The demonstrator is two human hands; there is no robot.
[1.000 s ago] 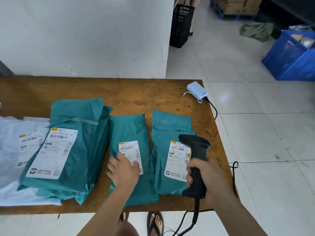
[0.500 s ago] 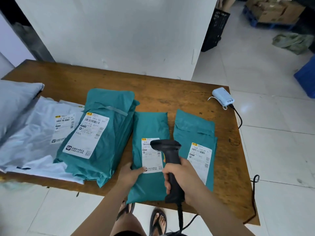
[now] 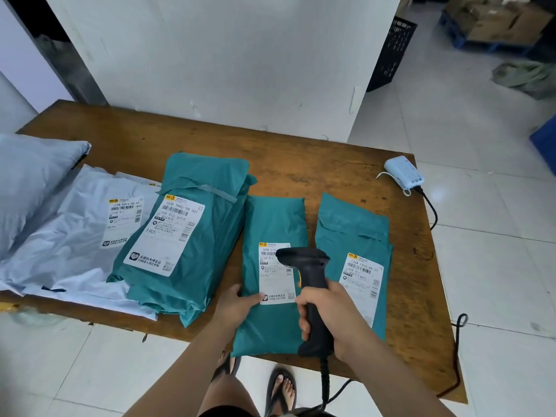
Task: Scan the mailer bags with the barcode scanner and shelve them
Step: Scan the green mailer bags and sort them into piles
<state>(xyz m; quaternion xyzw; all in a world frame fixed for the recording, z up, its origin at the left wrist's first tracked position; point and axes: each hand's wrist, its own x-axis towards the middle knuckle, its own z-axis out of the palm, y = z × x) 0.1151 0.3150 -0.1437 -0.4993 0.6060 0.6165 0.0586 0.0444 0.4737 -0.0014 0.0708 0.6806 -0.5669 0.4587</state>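
Three teal mailer bags lie label-up on a wooden table (image 3: 301, 164): a large one (image 3: 192, 236), a middle one (image 3: 273, 218) and a right one (image 3: 352, 227). My right hand (image 3: 334, 311) grips the handle of a black barcode scanner (image 3: 304, 260). The scanner's head hangs over the middle bag's white label (image 3: 275, 284). My left hand (image 3: 236, 303) holds that bag's left edge, thumb on the label's lower corner. Grey mailer bags (image 3: 69, 242) lie at the left.
A white power bank (image 3: 404, 174) with a black cable sits at the table's far right corner. The scanner cord drops off the near edge by my sandalled feet. A white wall stands behind the table. A black crate (image 3: 391, 52) and cardboard boxes (image 3: 496, 19) stand beyond.
The scanner moved left from the right bag's label to the middle bag's label. My left hand slid from flat on that label to the bag's left edge. The view turned left.
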